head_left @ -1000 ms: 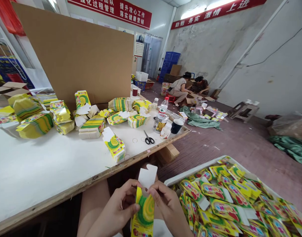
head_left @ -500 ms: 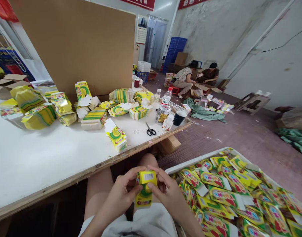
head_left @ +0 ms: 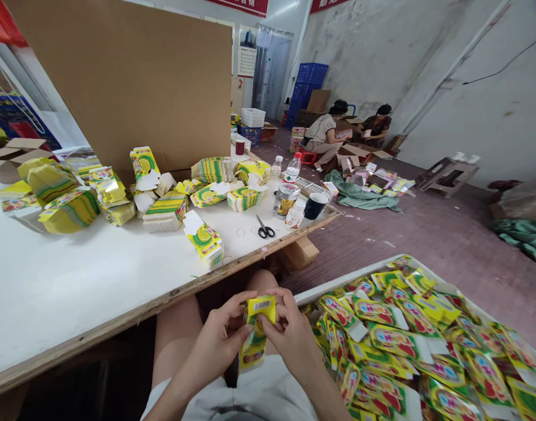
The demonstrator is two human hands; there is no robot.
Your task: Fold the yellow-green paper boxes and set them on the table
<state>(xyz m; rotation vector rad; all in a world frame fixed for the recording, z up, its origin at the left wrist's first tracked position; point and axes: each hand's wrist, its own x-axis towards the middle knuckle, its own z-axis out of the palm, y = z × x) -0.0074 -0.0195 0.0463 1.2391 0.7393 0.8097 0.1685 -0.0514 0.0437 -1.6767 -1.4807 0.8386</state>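
A small yellow and green carton (head_left: 255, 333) stands upright over my lap, its barcoded end flap folded down on top. My left hand (head_left: 217, 342) grips its left side, thumb on the front. My right hand (head_left: 289, 333) pinches the top right corner, fingers curled over the flap. A white tray (head_left: 333, 280) to my right holds several folded cartons of the same print. On the white table (head_left: 75, 286) ahead lie stacks of flat cartons (head_left: 204, 242).
Black scissors (head_left: 264, 229), a jar (head_left: 284, 200), bottles and a dark cup (head_left: 314, 206) sit near the table's right end. A big cardboard sheet (head_left: 131, 76) stands behind. Two people (head_left: 327, 131) sit on the floor far back among boxes; a stool (head_left: 445, 175) stands at the wall.
The white end flap that stood up a second ago is folded down, closing the carton's top. Both hands stayed on the carton and now press at its upper end.
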